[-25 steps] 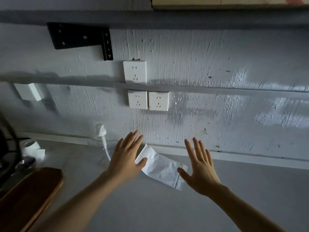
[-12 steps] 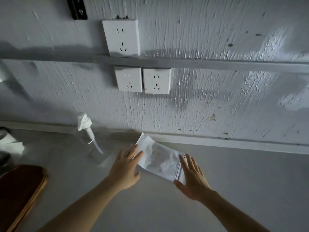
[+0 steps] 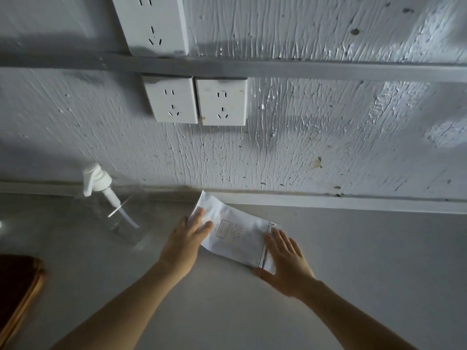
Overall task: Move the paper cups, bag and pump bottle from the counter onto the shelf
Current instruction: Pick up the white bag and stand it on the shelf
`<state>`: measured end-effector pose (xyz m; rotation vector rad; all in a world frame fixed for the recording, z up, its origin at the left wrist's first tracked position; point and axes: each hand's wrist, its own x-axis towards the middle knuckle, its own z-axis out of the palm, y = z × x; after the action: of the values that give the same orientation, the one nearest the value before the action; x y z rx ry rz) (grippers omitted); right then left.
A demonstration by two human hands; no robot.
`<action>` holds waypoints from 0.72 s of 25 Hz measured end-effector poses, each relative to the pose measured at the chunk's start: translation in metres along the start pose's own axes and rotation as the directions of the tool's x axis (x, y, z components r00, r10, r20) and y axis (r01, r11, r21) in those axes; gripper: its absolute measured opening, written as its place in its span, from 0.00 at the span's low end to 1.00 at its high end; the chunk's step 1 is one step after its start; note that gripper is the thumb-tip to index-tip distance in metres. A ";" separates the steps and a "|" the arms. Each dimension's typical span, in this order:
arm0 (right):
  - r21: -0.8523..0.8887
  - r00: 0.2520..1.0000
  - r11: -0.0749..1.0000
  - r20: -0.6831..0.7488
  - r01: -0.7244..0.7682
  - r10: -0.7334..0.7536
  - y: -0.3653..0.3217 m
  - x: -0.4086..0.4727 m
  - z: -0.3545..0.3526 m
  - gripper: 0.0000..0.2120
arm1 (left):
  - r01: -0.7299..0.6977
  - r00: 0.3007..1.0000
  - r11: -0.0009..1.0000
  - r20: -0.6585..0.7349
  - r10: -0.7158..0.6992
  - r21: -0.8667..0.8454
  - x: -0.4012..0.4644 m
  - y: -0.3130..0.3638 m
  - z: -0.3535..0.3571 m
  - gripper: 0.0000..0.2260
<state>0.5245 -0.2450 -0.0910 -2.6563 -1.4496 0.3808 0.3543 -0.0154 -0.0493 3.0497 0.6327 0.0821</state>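
A flat white bag (image 3: 236, 234) with a printed label and a zip strip lies on the grey counter (image 3: 353, 261) close to the wall. My left hand (image 3: 185, 242) rests with spread fingers on the bag's left end. My right hand (image 3: 285, 258) lies flat on its right end, over the zip strip, thumb at the lower corner. Neither hand is closed around the bag. A clear pump bottle (image 3: 118, 218) with a white pump head stands left of the bag, by the wall. The paper cups and the shelf are out of view.
Three white wall sockets (image 3: 194, 102) and a grey rail (image 3: 303, 69) sit on the textured wall above the counter. A dark wooden board (image 3: 17, 286) with a light edge lies at the left front corner.
The view has moved closer and lower, so the shelf and cups left the frame. Both hands reached forward from above the counter and came down onto the two ends of the bag.
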 end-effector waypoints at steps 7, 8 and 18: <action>0.050 0.998 0.999 -0.057 0.017 -0.014 -0.007 -0.009 0.002 0.47 | 0.131 0.985 0.955 -0.076 -0.157 -0.265 -0.011 -0.006 0.004 0.18; 0.072 0.997 0.997 -0.063 0.039 -0.034 -0.006 -0.012 0.001 0.46 | 0.143 0.981 0.945 -0.084 -0.175 -0.296 -0.015 -0.006 0.002 0.16; 0.613 0.947 0.783 -0.303 0.103 0.112 -0.022 -0.030 -0.071 0.16 | 0.107 0.934 0.756 -0.196 -0.300 -0.645 -0.040 -0.022 -0.049 0.17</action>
<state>0.5097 -0.2558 -0.0129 -2.0569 -0.9861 0.3284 0.3059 -0.0110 -0.0029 2.3132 0.7626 0.6137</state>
